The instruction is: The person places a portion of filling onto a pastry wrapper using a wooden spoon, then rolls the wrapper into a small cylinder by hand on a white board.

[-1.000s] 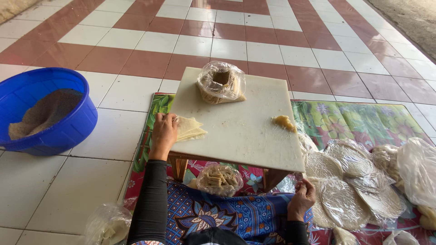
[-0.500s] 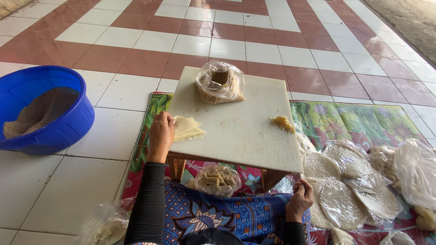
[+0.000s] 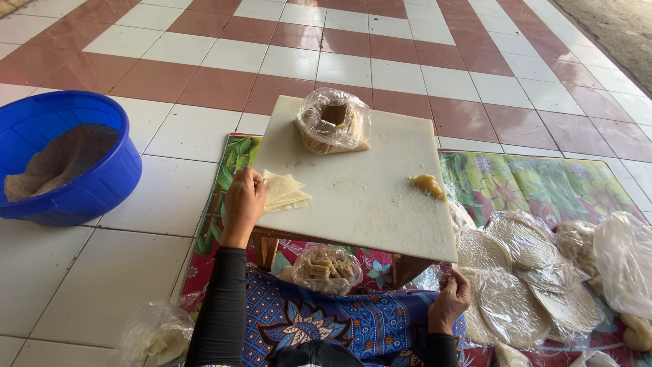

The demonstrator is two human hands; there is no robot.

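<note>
Two hands at one white board, much of the scene wrapped in plastic

One blue basin (image 3: 64, 160) sits well left of the left hand (image 3: 242, 206), whose curled fingers pinch one stack of pale wrappers (image 3: 285, 191); the count is unreadable. Right hand (image 3: 449, 300), grip hidden, touches clear-wrapped round sheets (image 3: 506, 285), cut off at the frame edge

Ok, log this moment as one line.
left hand: on wrapper stack | right hand: at round sheets | board: filling lump
</note>
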